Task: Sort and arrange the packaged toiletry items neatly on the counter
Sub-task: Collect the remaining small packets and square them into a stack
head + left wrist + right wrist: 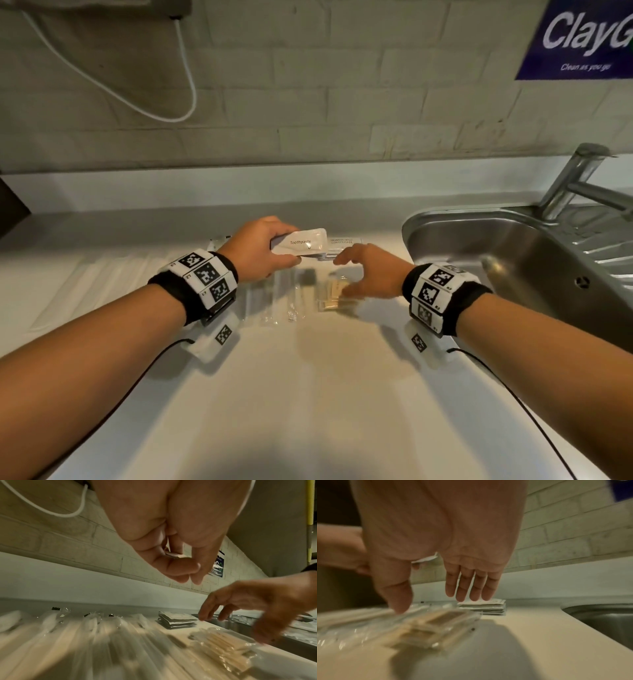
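Observation:
My left hand (263,248) (178,563) holds a white sachet marked Toothpaste (301,241) above the counter, pinched between thumb and fingers. My right hand (363,270) (453,588) hovers open over a clear pack of wooden sticks (334,294) (426,627) (223,647), fingers straight, thumb close to the pack. Behind it lies a stack of flat sachets marked shampoo with conditioner (344,241) (485,607) (176,619). Several clear-wrapped long items (274,301) (85,635) lie side by side under and left of my left hand.
A steel sink (513,260) with a tap (575,178) is set into the white counter (308,394) on the right. A tiled wall runs behind, with a white cable (137,99) and a blue sign (582,41).

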